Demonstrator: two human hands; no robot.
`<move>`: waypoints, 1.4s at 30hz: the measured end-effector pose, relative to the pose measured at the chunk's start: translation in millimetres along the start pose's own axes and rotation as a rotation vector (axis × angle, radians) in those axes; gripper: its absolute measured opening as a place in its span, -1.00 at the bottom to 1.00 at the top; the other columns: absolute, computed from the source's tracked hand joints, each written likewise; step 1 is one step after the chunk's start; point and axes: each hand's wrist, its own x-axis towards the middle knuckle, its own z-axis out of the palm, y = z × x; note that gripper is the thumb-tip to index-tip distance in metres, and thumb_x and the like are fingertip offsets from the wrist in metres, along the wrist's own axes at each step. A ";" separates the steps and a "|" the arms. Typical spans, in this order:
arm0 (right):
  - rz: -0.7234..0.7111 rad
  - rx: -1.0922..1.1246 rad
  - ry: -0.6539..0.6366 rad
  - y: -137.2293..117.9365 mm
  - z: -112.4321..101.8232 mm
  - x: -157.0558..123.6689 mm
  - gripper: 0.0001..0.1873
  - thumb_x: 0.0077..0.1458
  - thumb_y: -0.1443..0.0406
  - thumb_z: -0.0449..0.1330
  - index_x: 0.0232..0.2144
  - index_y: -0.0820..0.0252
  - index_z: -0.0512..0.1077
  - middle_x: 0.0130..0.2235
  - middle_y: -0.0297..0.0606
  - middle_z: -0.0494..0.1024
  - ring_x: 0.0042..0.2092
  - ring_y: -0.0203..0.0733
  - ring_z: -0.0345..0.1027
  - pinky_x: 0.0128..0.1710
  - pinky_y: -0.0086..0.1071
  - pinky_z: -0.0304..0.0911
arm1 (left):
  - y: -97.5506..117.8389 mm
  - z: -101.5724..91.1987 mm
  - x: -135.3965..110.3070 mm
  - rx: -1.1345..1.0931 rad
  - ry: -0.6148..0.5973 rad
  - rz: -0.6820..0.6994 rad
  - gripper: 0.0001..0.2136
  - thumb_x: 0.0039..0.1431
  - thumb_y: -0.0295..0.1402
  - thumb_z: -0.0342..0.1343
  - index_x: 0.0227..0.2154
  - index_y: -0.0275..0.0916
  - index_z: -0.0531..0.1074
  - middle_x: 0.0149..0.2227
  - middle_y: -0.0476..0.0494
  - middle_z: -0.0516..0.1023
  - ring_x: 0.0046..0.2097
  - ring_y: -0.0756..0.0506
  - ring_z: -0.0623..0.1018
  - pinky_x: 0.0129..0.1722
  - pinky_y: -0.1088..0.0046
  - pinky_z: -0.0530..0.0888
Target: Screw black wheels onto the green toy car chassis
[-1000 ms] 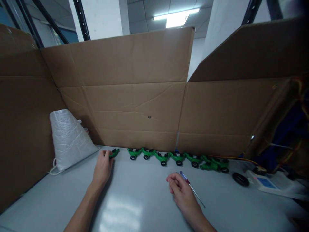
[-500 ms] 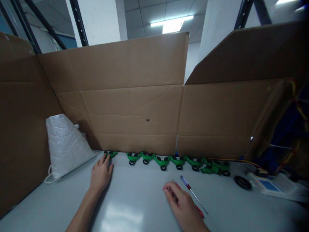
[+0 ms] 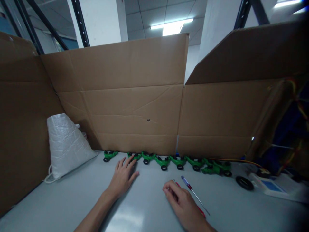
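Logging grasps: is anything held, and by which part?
The left hand, spread at a green wheeled piece, grips nothing; whether the curled right hand holds the red item can't be told.

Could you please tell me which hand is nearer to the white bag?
Left. The left hand is right of the white bag; the right hand is farther right.

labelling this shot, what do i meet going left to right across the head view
White bag, leftmost green piece, left hand, right hand, black ring, white device with a blue screen.
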 end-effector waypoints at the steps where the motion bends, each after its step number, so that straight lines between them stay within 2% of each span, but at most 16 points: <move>1: 0.000 -0.002 0.000 -0.2 -0.5 -0.1 -0.72 0.42 0.12 0.05 -0.28 0.06 0.45 -0.45 -0.38 0.42 -0.40 -0.18 0.31 -0.38 -0.36 0.11 | -0.1 -2.5 0.5 -0.007 0.012 -0.004 -0.54 0.41 -0.10 0.08 0.31 -0.03 0.36 0.40 -0.17 0.32 0.38 -0.37 0.26 0.33 -0.07 0.25; 4: -0.006 -0.016 -0.006 -3.3 -2.3 -0.3 -0.71 0.43 0.12 0.04 -0.28 0.07 0.44 -0.42 -0.36 0.45 -0.38 -0.17 0.33 -0.34 -0.34 0.11 | 6.7 -13.8 2.7 -0.024 0.054 -0.012 -0.69 0.43 -0.15 0.07 0.12 -0.06 0.52 0.21 -0.18 0.53 0.22 -0.31 0.41 0.25 -0.03 0.31; 6: -0.019 -0.025 0.000 -6.1 -3.7 -0.2 -0.71 0.43 0.12 0.03 -0.28 0.07 0.44 -0.42 -0.36 0.45 -0.38 -0.18 0.33 -0.34 -0.34 0.12 | 15.5 -22.1 4.0 -0.006 0.133 -0.085 -0.72 0.48 -0.17 -0.02 -0.04 -0.09 0.57 -0.01 -0.16 0.62 0.09 -0.29 0.47 0.22 -0.05 0.28; 7: -0.029 -0.032 0.009 -7.2 -4.5 0.0 -0.71 0.43 0.13 0.03 -0.28 0.08 0.44 -0.43 -0.37 0.44 -0.38 -0.18 0.32 -0.34 -0.34 0.12 | 19.9 -25.5 4.4 -0.005 0.181 -0.125 -0.70 0.50 -0.17 -0.06 -0.07 -0.11 0.56 -0.07 -0.16 0.63 0.04 -0.28 0.48 0.19 -0.03 0.29; 10: -0.068 -0.064 0.059 -7.1 -8.9 1.1 -0.72 0.44 0.15 0.02 -0.27 0.07 0.44 -0.43 -0.38 0.45 -0.40 -0.20 0.34 -0.35 -0.36 0.14 | 28.6 -30.3 3.6 -0.008 0.268 -0.205 -0.70 0.49 -0.14 -0.04 0.00 -0.15 0.51 -0.05 -0.21 0.59 0.03 -0.27 0.48 0.10 0.07 0.33; 13: -0.113 -0.160 0.150 -1.5 -18.8 4.3 -0.72 0.45 0.16 -0.01 -0.25 0.07 0.43 -0.41 -0.36 0.49 -0.40 -0.18 0.37 -0.33 -0.34 0.17 | 31.6 -30.6 1.1 -0.034 0.128 -0.161 -0.72 0.43 -0.10 0.05 -0.10 -0.17 0.53 -0.06 -0.20 0.60 0.01 -0.28 0.51 0.03 0.13 0.33; 15: -0.119 -0.280 0.214 4.3 -29.4 7.6 -0.71 0.46 0.17 -0.06 -0.21 0.07 0.43 -0.36 -0.30 0.54 -0.36 -0.14 0.42 -0.28 -0.31 0.21 | 35.7 -32.3 -0.6 -0.076 0.001 -0.124 -0.72 0.44 -0.10 0.04 -0.18 -0.17 0.53 -0.12 -0.16 0.62 -0.04 -0.26 0.56 -0.01 0.15 0.32; 17: -0.109 -0.443 0.270 11.1 -41.7 11.0 -0.71 0.46 0.18 -0.07 -0.19 0.08 0.42 -0.28 -0.23 0.59 -0.29 -0.09 0.47 -0.25 -0.28 0.23 | 46.0 -36.1 -2.8 -0.135 -0.066 -0.090 -0.73 0.45 -0.11 0.02 -0.18 -0.16 0.52 -0.13 -0.16 0.63 -0.06 -0.24 0.57 -0.01 0.17 0.30; 21: -0.029 -0.793 0.324 26.3 -59.8 14.7 -0.81 0.40 0.25 0.00 -0.21 0.10 0.40 -0.18 -0.11 0.61 -0.13 0.04 0.48 -0.19 -0.24 0.24 | 90.0 -42.7 -11.9 -0.300 -0.201 0.145 -0.77 0.42 -0.12 0.08 -0.12 -0.16 0.50 -0.12 -0.16 0.62 -0.05 -0.21 0.57 0.06 0.19 0.27; 25: 0.088 -0.934 0.274 43.3 -58.1 14.6 -0.87 0.35 0.26 0.09 -0.18 0.18 0.41 -0.13 0.02 0.57 -0.07 0.13 0.48 -0.13 -0.19 0.26 | 136.8 -41.4 -25.0 -0.432 -0.354 0.418 -0.78 0.36 -0.13 0.17 -0.09 -0.14 0.52 -0.14 -0.15 0.62 -0.01 -0.20 0.56 0.14 0.18 0.23; 27: 0.120 -0.904 0.231 51.1 -53.6 14.9 -0.91 0.32 0.27 0.13 -0.21 0.16 0.41 -0.16 -0.01 0.56 -0.08 0.10 0.48 -0.13 -0.21 0.26 | 146.5 -39.9 -28.8 -0.451 -0.382 0.469 -0.77 0.33 -0.14 0.20 -0.10 -0.14 0.52 -0.16 -0.14 0.60 -0.05 -0.18 0.56 0.15 0.18 0.23; 30: 0.128 -0.803 0.206 57.8 -51.1 16.7 -0.98 0.27 0.31 0.16 -0.25 0.13 0.39 -0.17 -0.10 0.55 -0.12 0.01 0.49 -0.12 -0.26 0.26 | 141.0 -40.6 -28.5 -0.457 -0.379 0.471 -0.77 0.23 -0.24 0.24 -0.08 -0.14 0.50 -0.14 -0.12 0.58 -0.03 -0.19 0.53 0.15 0.20 0.26; 33: 0.106 -0.722 0.276 52.6 -56.1 18.6 -0.94 0.27 0.31 0.13 -0.30 0.12 0.37 -0.20 -0.13 0.54 -0.13 -0.01 0.47 -0.11 -0.26 0.27 | 124.3 -43.0 -23.9 -0.444 -0.338 0.384 -0.69 0.06 -0.34 0.30 -0.10 -0.15 0.46 -0.10 -0.13 0.54 0.01 -0.23 0.47 0.08 0.23 0.32; 35: 0.052 -0.615 0.372 41.8 -60.8 18.7 -0.88 0.32 0.26 0.08 -0.29 0.11 0.36 -0.21 -0.13 0.53 -0.14 -0.01 0.47 -0.12 -0.25 0.28 | 115.0 -42.4 -21.2 -0.442 -0.290 0.326 -0.71 0.06 -0.42 0.26 -0.12 -0.16 0.44 -0.08 -0.15 0.53 0.02 -0.23 0.44 0.07 0.23 0.33; 40: -0.039 -0.072 0.532 6.4 -54.5 14.9 -0.69 0.38 0.00 0.07 -0.13 0.10 0.32 -0.27 -0.20 0.55 -0.30 -0.13 0.42 -0.31 -0.32 0.29 | 112.4 -31.2 -20.1 -0.536 -0.259 0.205 -0.78 0.19 -0.41 0.19 -0.09 -0.18 0.46 -0.13 -0.16 0.53 -0.04 -0.19 0.46 0.04 0.26 0.38; 42: -0.025 0.243 0.510 -4.5 -41.7 12.5 -0.64 0.37 -0.06 0.07 -0.08 0.07 0.26 -0.29 -0.27 0.54 -0.47 -0.26 0.28 -0.51 -0.42 0.18 | 116.9 -27.4 -21.4 -0.590 -0.274 0.189 -0.78 0.22 -0.37 0.21 -0.08 -0.20 0.47 -0.11 -0.17 0.53 -0.03 -0.18 0.48 0.05 0.27 0.40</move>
